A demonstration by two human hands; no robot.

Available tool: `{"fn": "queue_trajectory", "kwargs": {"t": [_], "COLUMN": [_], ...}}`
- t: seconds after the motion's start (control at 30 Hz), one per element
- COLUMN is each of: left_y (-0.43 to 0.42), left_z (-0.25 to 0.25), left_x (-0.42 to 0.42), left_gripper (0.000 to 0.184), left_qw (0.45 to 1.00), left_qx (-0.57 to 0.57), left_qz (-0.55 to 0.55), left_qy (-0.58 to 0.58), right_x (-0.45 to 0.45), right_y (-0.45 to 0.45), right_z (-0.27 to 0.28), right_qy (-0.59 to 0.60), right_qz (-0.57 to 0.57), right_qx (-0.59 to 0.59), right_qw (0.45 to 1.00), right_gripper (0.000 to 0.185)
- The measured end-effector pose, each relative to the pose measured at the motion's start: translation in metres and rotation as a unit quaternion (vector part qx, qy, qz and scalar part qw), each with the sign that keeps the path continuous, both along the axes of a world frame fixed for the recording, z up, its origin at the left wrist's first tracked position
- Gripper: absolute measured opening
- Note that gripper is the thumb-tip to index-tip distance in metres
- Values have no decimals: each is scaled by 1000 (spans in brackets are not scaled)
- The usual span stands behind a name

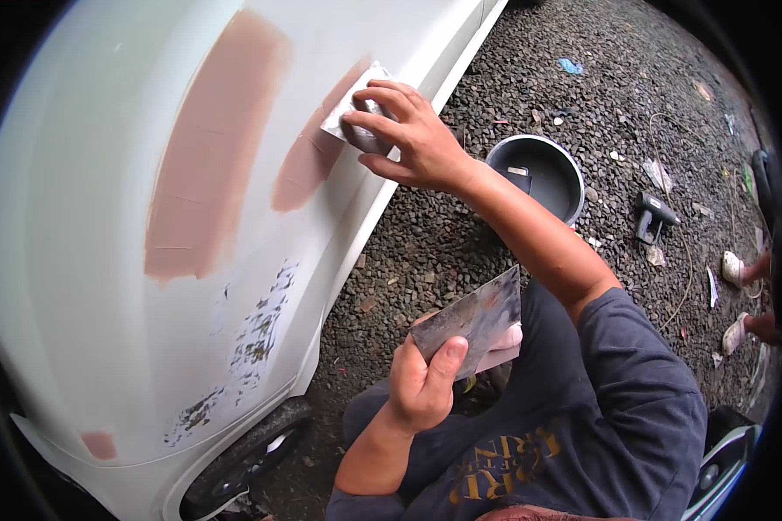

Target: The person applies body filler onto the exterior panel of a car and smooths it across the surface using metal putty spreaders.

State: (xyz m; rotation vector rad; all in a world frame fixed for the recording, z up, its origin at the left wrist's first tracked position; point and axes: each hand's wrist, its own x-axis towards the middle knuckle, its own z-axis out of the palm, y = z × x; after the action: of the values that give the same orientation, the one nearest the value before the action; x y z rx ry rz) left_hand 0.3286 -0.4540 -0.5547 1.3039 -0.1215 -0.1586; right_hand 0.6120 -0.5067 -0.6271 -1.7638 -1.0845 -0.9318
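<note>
Gotta press nice and evenly with that spreader (337, 120) clasped in right hand (419, 137), along the slim pink patch (302, 169) near the car panel's (87, 330) lower edge, with plate (480, 314) gripped in left hand (421, 386).

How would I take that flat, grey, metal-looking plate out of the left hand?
I'd pinch the plate by its pointed upper corner, from the far side. It looks thin and that corner sticks out free, while the left hand grips the lower left. Keep off the pink lump by its lower right edge.
</note>
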Motion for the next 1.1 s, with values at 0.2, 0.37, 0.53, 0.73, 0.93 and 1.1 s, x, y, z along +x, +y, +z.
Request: {"fn": "queue_trajectory", "kwargs": {"t": [0.2, 0.37, 0.53, 0.73, 0.93, 1.1], "left_y": [5, 6, 5, 3, 3, 6], "left_z": [-4, -3, -2, -1, 0, -5], "left_x": [-4, -7, -9, -12, -12, -8], "left_gripper": [51, 52, 53, 53, 53, 52], "left_qw": [998, 998, 999, 999, 999, 999], "left_qx": [53, 66, 37, 15, 0, 35], "left_qz": [15, 21, -5, -23, -17, -15], "left_qy": [14, -2, 7, 30, 31, -10], "right_x": [3, -4, -31, -37, -31, -42], "right_y": [24, 34, 15, 25, 44, 47], "right_z": [6, -57, -46, 10, 2, -55], "right_qy": [0, 3, 50, 22, 12, 27], "right_qz": [-24, 0, -4, -21, -11, -5], "right_qx": [49, -8, -65, -6, 27, -67], "right_qw": [999, 1000, 997, 1000, 1000, 997], "right_gripper": [57, 62, 61, 62, 59, 62]}}
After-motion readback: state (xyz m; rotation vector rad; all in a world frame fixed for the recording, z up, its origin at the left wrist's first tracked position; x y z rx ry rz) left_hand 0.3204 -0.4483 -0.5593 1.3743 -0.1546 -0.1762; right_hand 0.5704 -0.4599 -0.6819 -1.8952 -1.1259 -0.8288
